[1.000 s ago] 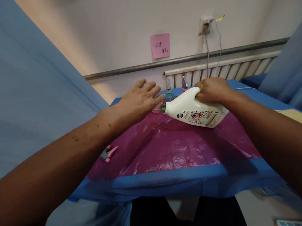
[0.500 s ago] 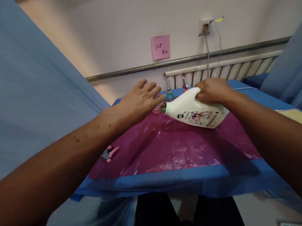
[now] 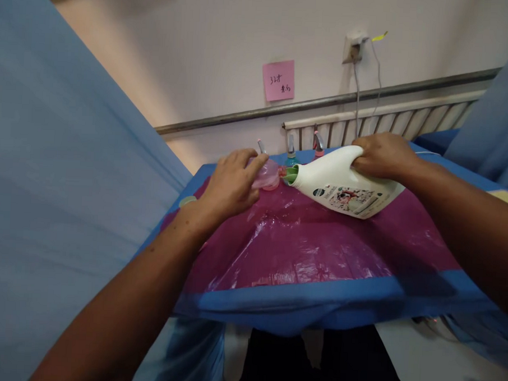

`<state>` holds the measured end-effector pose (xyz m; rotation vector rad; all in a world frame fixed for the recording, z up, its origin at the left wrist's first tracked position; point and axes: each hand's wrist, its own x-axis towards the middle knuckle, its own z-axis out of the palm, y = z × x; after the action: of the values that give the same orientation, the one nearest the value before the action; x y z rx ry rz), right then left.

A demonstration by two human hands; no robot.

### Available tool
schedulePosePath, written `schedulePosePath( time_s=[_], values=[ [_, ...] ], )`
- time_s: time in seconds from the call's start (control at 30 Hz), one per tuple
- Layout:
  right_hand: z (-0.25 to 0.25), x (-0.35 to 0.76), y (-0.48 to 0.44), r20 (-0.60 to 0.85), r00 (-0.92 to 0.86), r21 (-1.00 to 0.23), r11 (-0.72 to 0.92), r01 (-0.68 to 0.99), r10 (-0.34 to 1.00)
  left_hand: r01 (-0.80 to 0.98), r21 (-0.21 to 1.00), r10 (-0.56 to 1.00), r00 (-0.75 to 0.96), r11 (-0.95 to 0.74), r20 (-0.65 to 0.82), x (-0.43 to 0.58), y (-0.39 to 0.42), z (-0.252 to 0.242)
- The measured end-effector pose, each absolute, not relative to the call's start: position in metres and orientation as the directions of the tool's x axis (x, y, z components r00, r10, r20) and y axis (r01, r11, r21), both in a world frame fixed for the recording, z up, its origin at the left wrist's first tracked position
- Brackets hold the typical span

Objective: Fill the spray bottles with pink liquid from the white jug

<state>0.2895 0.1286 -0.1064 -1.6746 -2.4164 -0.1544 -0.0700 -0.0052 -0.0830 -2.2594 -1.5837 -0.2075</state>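
Observation:
My right hand (image 3: 380, 155) grips the handle of a white detergent jug (image 3: 342, 183) that lies tipped on its side, its green spout pointing left. My left hand (image 3: 231, 181) is closed round a small clear pink bottle (image 3: 266, 176), held right at the spout. Both are over a magenta plastic sheet (image 3: 302, 243) spread on a table with a blue cover (image 3: 316, 303).
Behind the jug stand small pump bottles (image 3: 291, 153) near the table's far edge. A pale green cap (image 3: 187, 201) lies by my left wrist. A blue drape (image 3: 61, 165) hangs at left; a radiator (image 3: 392, 120), wall socket and pink note (image 3: 278, 80) are on the wall behind.
My left hand has pulled back and curled round the pink bottle, now showing at the spout. The view shifted, so the pink tool at the table's left edge is hidden.

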Motion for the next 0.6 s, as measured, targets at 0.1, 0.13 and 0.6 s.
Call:
schedulePosePath(
  time_s=[0.1, 0.13, 0.6],
  values=[
    [-0.115, 0.31, 0.125, 0.26, -0.253, -0.108, 0.288, 0.952, 0.932, 0.948, 0.105, 0.88, 0.233, -0.301, 0.414, -0.072, -0.006, -0.115],
    [-0.119, 0.318, 0.123, 0.288, -0.209, -0.159, 0.262, 0.952, 0.934, 0.933, 0.225, 0.883, 0.158, -0.28, 0.442, -0.071, -0.007, -0.128],
    [-0.206, 0.365, 0.113, 0.298, 0.468, -0.936, 0.158, 0.315, 0.832, 0.663, 0.743, 0.925, -0.222, -0.087, 0.307, -0.063, -0.003, -0.249]
  ],
)
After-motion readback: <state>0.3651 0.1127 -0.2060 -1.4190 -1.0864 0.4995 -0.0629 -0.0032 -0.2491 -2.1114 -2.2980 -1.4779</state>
